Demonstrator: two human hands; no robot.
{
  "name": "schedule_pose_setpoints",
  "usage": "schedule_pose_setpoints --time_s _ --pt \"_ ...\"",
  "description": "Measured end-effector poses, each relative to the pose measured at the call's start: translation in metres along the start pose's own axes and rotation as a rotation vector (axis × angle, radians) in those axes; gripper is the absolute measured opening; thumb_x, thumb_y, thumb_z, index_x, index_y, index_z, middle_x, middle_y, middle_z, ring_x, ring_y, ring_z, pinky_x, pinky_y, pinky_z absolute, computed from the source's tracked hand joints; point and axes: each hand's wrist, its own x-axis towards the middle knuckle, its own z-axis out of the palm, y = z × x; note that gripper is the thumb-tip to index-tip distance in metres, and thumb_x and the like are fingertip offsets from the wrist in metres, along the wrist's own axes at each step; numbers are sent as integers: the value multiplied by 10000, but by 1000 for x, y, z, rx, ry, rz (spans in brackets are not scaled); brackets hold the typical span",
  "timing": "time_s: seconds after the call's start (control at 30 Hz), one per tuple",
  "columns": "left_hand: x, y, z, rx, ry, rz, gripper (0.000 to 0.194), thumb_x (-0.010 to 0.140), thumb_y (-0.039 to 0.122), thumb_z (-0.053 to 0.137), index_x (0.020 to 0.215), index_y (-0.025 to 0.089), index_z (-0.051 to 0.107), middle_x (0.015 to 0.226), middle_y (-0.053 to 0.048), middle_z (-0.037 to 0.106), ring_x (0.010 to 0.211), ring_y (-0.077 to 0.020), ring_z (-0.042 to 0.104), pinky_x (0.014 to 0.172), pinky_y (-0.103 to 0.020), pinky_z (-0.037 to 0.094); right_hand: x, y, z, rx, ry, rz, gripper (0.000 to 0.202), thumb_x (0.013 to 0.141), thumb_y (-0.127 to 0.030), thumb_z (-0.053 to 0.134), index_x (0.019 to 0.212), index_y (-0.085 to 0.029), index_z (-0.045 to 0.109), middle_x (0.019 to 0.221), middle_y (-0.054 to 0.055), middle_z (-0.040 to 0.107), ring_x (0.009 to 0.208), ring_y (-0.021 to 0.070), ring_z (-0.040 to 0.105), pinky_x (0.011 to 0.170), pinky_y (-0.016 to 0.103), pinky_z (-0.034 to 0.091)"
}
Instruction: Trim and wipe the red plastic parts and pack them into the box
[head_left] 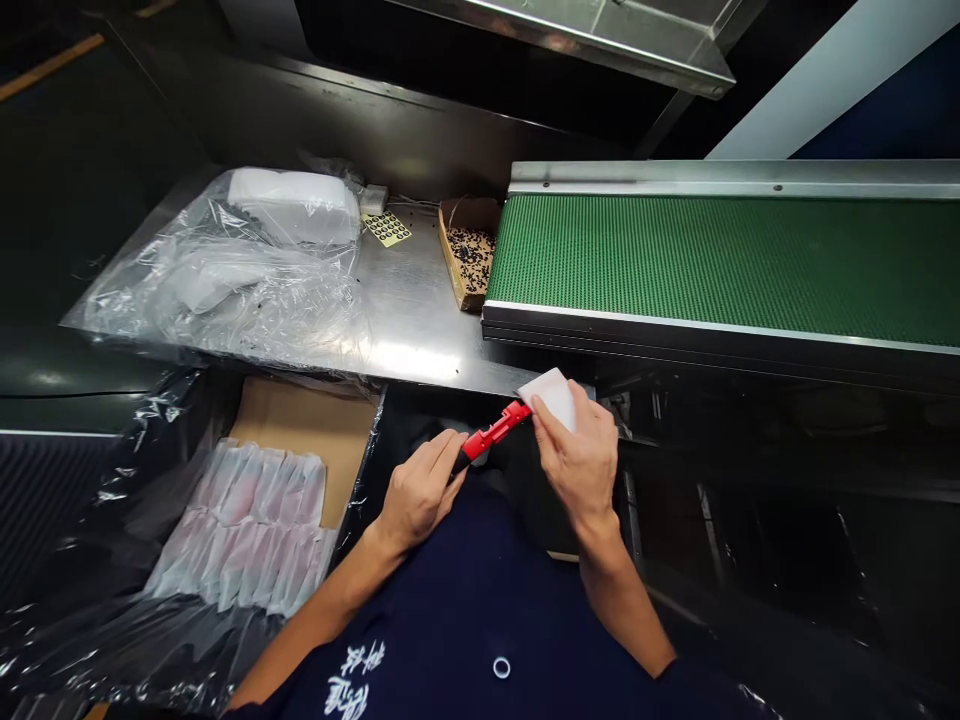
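Note:
A red plastic part with a black end point(495, 432) is held tilted in front of my body, its exact kind unclear. My left hand point(424, 488) is closed round its black lower end. In my right hand point(581, 455) a small white foam sleeve point(551, 392) is pinched between thumb and fingers. The upper red tip meets the sleeve's lower edge; whether it reaches inside is hidden.
Left of my arms, a plastic-lined carton point(300, 405) contains several wrapped red pieces point(251, 515). On the metal bench point(420, 340) lie a clear bag of white sleeves point(292, 205), a sticker sheet point(388, 229) and a cardboard tray of small black bits point(471, 258). A green conveyor belt point(712, 255) runs right.

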Motion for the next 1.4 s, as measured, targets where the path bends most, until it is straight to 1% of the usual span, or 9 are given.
schedule_pose_setpoints --time_s 0.07,0.13,0.23,0.33,0.67,0.97,1.1,1.27,1.4 --pt "0 -2 -1 -2 6 -32 383 951 136 510 1331 124 463 1161 -142 640 1046 -234 651 934 -310 544 6 10 -2 132 105 219 277 900 -373 577 1114 -280 726 1360 106 554 1165 321 534 981 532 439" --pt "0 -4 -3 13 25 -50 376 949 137 515 1323 131 473 1153 -133 643 1046 -230 652 937 -306 541 12 17 -6 502 146 468 416 906 -484 515 1218 -252 662 1315 118 585 1110 305 594 917 495 495" --pt "3 -5 -6 26 52 -27 387 947 144 514 1332 145 479 1137 -123 654 1033 -226 661 922 -293 547 20 19 -11 1192 -123 760 553 912 -594 380 1257 -225 605 1225 130 645 910 272 684 719 432 566" --pt "6 -4 -9 22 64 -30 375 935 135 525 1308 159 502 1127 -113 662 1025 -222 665 919 -289 547 24 14 -11 1508 -365 876 530 920 -588 343 1163 -222 640 1222 120 660 845 242 700 680 402 576" --pt "6 -1 -12 -90 61 -157 210 905 174 552 1112 169 585 1048 -82 696 916 -190 696 820 -252 572 17 8 -3 1548 -240 892 441 892 -560 486 1075 -206 676 1082 92 722 888 251 718 720 378 605" --pt "10 0 -14 -155 33 -199 184 924 208 539 1090 166 606 991 -75 699 887 -187 692 779 -241 566 21 1 -3 1561 -342 923 491 904 -578 429 1093 -202 682 1139 110 706 831 245 725 677 382 605" --pt "8 0 -14 -138 25 -205 200 929 228 537 1100 159 615 1004 -85 699 899 -191 690 789 -246 570 16 0 2 1352 -253 774 500 903 -586 456 1137 -198 667 1110 117 709 866 264 718 730 422 603" --pt "8 -1 -13 -143 37 -188 197 933 213 532 1109 162 606 1009 -78 697 916 -185 687 810 -241 566 9 -2 0 479 77 234 328 873 -376 627 1174 -259 691 1333 97 588 1189 276 589 986 462 513" --pt "9 -2 -12 -126 16 -163 206 944 209 516 1124 162 603 1018 -79 695 920 -186 686 812 -239 563 8 -6 -1 229 61 -109 274 881 -278 626 1140 -286 715 1370 95 556 1174 278 589 955 447 526"
